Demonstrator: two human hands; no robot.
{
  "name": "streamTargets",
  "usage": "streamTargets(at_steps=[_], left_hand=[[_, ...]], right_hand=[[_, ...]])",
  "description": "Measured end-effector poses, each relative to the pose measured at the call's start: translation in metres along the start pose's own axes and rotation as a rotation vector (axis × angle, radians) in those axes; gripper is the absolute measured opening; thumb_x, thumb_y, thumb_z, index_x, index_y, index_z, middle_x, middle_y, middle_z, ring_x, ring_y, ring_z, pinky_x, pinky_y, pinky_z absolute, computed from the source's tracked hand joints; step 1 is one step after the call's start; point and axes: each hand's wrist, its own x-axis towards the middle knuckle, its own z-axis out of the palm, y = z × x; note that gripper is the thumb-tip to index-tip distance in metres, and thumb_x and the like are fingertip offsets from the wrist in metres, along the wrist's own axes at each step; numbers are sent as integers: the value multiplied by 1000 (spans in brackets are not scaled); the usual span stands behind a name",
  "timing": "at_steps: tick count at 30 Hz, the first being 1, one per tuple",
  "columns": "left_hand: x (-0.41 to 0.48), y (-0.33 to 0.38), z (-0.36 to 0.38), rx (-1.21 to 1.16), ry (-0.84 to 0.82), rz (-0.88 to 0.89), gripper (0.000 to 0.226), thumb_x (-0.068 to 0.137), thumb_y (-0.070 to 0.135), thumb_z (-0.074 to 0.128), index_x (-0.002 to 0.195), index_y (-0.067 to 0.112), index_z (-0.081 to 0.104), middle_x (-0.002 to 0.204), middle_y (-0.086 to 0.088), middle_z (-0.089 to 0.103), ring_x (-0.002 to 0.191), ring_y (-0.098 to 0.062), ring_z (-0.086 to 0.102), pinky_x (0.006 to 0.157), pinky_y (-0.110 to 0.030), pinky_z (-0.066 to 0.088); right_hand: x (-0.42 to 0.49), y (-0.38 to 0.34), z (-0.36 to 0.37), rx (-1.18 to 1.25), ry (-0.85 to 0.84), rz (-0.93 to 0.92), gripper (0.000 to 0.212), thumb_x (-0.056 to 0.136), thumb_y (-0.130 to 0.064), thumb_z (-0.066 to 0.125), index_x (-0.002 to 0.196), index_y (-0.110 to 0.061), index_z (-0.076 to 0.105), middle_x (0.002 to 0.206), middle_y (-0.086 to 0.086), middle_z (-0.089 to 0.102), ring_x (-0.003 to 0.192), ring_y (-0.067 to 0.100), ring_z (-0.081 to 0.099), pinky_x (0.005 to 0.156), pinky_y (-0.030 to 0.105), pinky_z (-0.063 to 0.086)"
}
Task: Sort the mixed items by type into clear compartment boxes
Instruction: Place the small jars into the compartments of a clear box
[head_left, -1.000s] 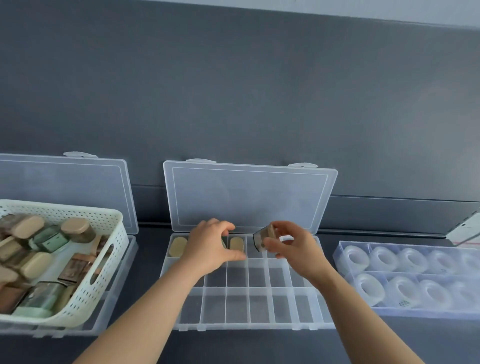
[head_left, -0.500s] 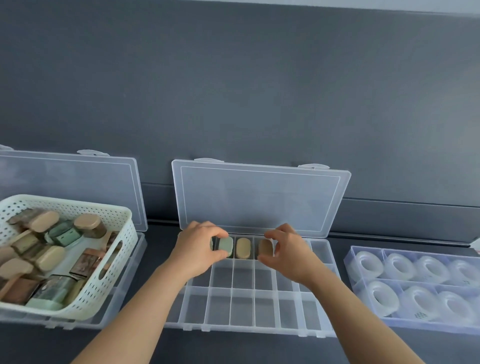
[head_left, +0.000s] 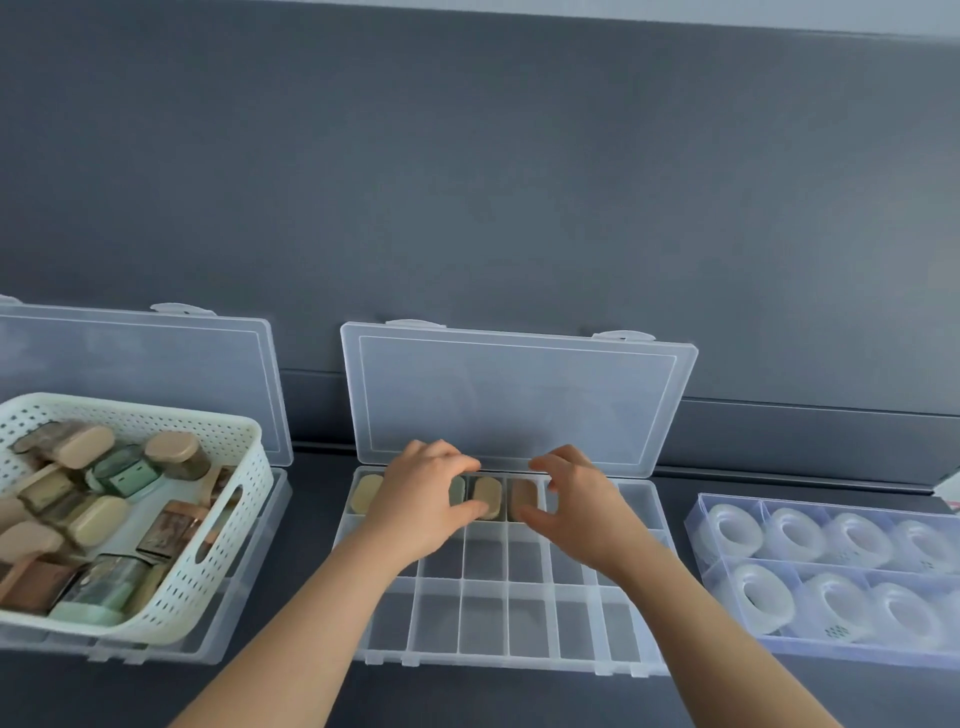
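The clear compartment box (head_left: 519, 613) lies in the middle with its lid (head_left: 519, 395) propped open. Its back row holds a beige-lidded jar (head_left: 366, 491), a green-lidded jar (head_left: 457, 491), another beige one (head_left: 488, 496) and a brown one (head_left: 522, 499). My left hand (head_left: 421, 499) reaches over that row, fingers behind the green-lidded jar and thumb in front, pinching it. My right hand (head_left: 576, 493) hovers just right of the brown jar with loosely curled, spread fingers, holding nothing.
A white perforated basket (head_left: 244, 519) with several mixed jars sits on a second open clear box (head_left: 249, 613) at the left. A clear box of tape rolls (head_left: 727, 644) lies at the right. A dark grey wall stands behind.
The brown jar has gone from my right hand into the back row, and that hand has let go and opened. My left hand has set the green-lidded jar down into its compartment.
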Motion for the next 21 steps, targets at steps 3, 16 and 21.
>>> streamTargets(at_steps=[3,16,21], left_hand=[[-16,-2,-21,-34,67,10,47,88,47,61,129,26,58,126,11,55,119,-11,43,99,-25,35],[-120,-139,-172,5,329,-220,33,87,36,66,119,28,64,117,15,59,107,-5,54,96,-31,45],[-118,-234,-198,112,254,-306,43,85,22,70,127,22,61,129,5,59,115,-16,56,98,-34,45]], right_hand=[[-3,-15,-5,-14,65,-84,47,88,-35,62,131,-17,54,133,-5,50,115,16,54,92,24,44],[7,-180,24,147,11,-367,42,91,-32,62,131,-23,54,135,-13,53,113,8,56,84,-4,28],[29,-237,54,151,-30,-429,36,91,-28,62,127,-23,58,130,-10,58,114,8,56,99,16,40]])
